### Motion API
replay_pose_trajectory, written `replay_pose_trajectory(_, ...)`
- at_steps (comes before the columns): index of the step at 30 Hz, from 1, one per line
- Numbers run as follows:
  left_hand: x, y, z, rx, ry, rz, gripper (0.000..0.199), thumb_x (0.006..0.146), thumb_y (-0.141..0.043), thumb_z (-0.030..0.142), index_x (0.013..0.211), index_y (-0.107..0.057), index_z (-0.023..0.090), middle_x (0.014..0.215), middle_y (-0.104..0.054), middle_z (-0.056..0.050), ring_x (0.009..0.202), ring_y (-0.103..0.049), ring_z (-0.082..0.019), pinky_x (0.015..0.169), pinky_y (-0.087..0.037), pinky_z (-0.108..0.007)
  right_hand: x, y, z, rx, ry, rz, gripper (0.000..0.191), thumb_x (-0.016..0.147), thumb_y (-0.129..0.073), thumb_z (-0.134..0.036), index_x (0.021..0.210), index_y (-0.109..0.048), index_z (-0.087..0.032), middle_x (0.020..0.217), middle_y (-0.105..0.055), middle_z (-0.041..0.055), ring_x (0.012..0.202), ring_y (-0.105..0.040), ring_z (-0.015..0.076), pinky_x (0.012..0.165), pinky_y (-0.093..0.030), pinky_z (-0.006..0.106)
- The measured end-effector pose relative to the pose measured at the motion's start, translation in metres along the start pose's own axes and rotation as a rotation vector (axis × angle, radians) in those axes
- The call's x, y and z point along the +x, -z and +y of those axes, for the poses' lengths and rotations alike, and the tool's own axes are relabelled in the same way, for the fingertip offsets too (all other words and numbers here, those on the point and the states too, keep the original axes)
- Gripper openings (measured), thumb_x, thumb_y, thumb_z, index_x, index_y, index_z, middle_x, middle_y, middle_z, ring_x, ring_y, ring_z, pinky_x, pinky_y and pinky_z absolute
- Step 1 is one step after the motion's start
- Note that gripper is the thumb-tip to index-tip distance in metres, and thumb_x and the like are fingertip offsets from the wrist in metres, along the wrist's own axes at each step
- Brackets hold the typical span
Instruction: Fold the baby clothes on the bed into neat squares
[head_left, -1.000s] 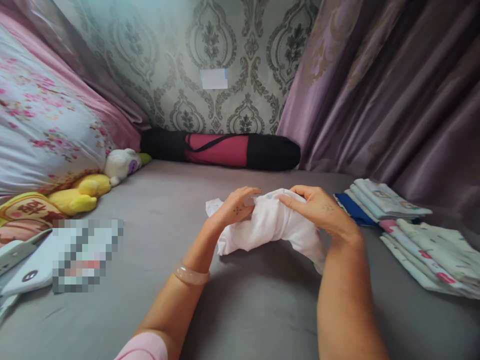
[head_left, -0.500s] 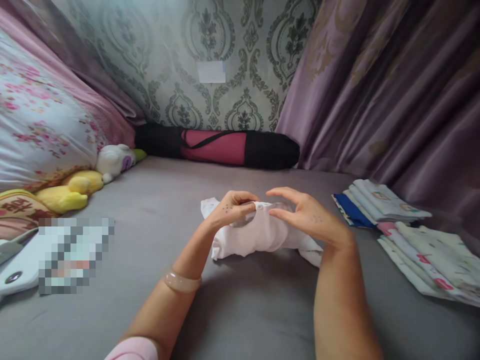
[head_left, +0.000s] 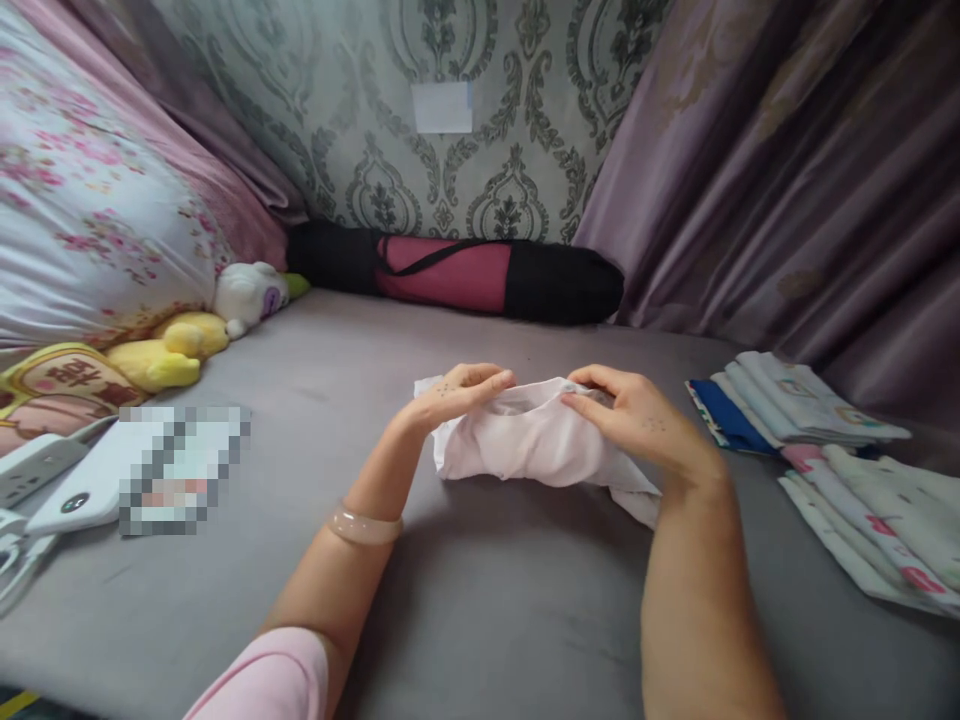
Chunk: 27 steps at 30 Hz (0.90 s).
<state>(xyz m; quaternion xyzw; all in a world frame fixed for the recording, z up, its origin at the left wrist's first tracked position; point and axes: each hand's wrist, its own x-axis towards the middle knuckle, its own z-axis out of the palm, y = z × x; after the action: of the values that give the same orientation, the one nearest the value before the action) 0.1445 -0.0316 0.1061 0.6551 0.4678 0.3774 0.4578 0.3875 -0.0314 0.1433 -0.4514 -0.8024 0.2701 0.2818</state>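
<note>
A pale pinkish-white garment [head_left: 525, 445], thin and crumpled, lies bunched on the grey bed sheet in the middle of the view. Its neckline edge is raised between my two hands. At the left of that edge, my left hand [head_left: 465, 393] has its thumb on top and its fingers curled behind the cloth. Opposite it, my right hand [head_left: 626, 410] pinches the right part of the neckline between thumb and fingers. One sleeve trails down to the right below my right wrist. The fingertips of both hands are partly hidden by the fabric.
Folded cloths [head_left: 814, 400] and a second folded stack [head_left: 877, 520] lie at the right. A black and pink long bag [head_left: 450, 272] rests against the wall. Plush toys [head_left: 176, 345], a power strip [head_left: 37, 468] and a white device [head_left: 94, 485] are at the left.
My right hand, whose fingers were apart near the neckline, has closed on its right side. My left hand has shifted along the neckline's left part. The view has tilted down slightly.
</note>
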Motion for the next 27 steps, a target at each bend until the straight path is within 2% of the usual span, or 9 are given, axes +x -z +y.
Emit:
replay_pose_trajectory(3, -0.001, 0.010, -0.008, -0.021, 0.078, -0.066, 0.040, 0.084, -0.058, 0.054, 0.103, -0.070, 0.021, 0.103, -0.070, -0.006, 0.095, -0.063, -0.021, 0.075, -0.048, -0.027, -0.005, 0.011, 0.007, 0.043, -0.017, 0.037, 0.028, 0.087, -0.057, -0.044, 0.098, -0.069, -0.021, 0.097, -0.071, 0.0043, 0.088, -0.063, 0.0215, 0.074, -0.048, 0.029)
replay_pose_trajectory(6, 0.001, 0.014, -0.017, -0.188, 0.126, -0.134, 0.042, 0.078, -0.069, 0.047, 0.111, -0.067, 0.021, 0.101, -0.071, -0.009, 0.091, -0.066, -0.021, 0.072, -0.050, -0.028, -0.009, 0.020, 0.017, 0.084, -0.022, 0.080, 0.033, 0.086, -0.059, -0.048, 0.102, -0.068, -0.021, 0.097, -0.070, 0.0048, 0.089, -0.063, 0.0225, 0.075, -0.049, 0.030)
replay_pose_trajectory(11, 0.003, 0.010, -0.021, -0.410, 0.130, -0.208, 0.035, 0.074, -0.075, 0.039, 0.099, -0.069, 0.015, 0.092, -0.071, -0.008, 0.078, -0.065, -0.017, 0.068, -0.049, -0.026, -0.014, 0.030, 0.033, 0.113, -0.069, 0.141, 0.039, 0.084, -0.061, -0.053, 0.106, -0.068, -0.022, 0.098, -0.070, 0.0053, 0.090, -0.063, 0.0233, 0.076, -0.051, 0.032)
replay_pose_trajectory(18, 0.001, 0.006, -0.013, -0.500, 0.063, -0.151, 0.036, 0.078, -0.070, 0.046, 0.093, -0.069, 0.014, 0.082, -0.067, -0.005, 0.071, -0.061, -0.014, 0.064, -0.046, -0.025, -0.016, 0.035, 0.045, 0.154, -0.097, 0.143, 0.040, 0.082, -0.063, -0.055, 0.106, -0.069, -0.024, 0.099, -0.071, 0.0045, 0.088, -0.065, 0.0230, 0.074, -0.052, 0.032)
replay_pose_trajectory(23, 0.000, 0.007, -0.008, -0.363, 0.008, -0.053, 0.032, 0.078, -0.068, 0.047, 0.089, -0.069, 0.016, 0.079, -0.065, -0.002, 0.070, -0.058, -0.013, 0.062, -0.043, -0.023, -0.016, 0.035, 0.051, 0.187, -0.105, 0.141, 0.038, 0.079, -0.066, -0.055, 0.102, -0.070, -0.026, 0.098, -0.072, 0.0045, 0.088, -0.066, 0.0242, 0.073, -0.054, 0.034)
replay_pose_trajectory(27, -0.006, 0.014, 0.001, -0.240, -0.041, 0.077, 0.032, 0.079, -0.067, 0.048, 0.080, -0.066, 0.016, 0.072, -0.059, 0.000, 0.065, -0.051, -0.010, 0.056, -0.037, -0.020, -0.018, 0.034, 0.051, 0.212, -0.121, 0.159, 0.036, 0.076, -0.069, -0.053, 0.099, -0.070, -0.026, 0.100, -0.072, 0.0042, 0.089, -0.066, 0.0237, 0.075, -0.053, 0.034)
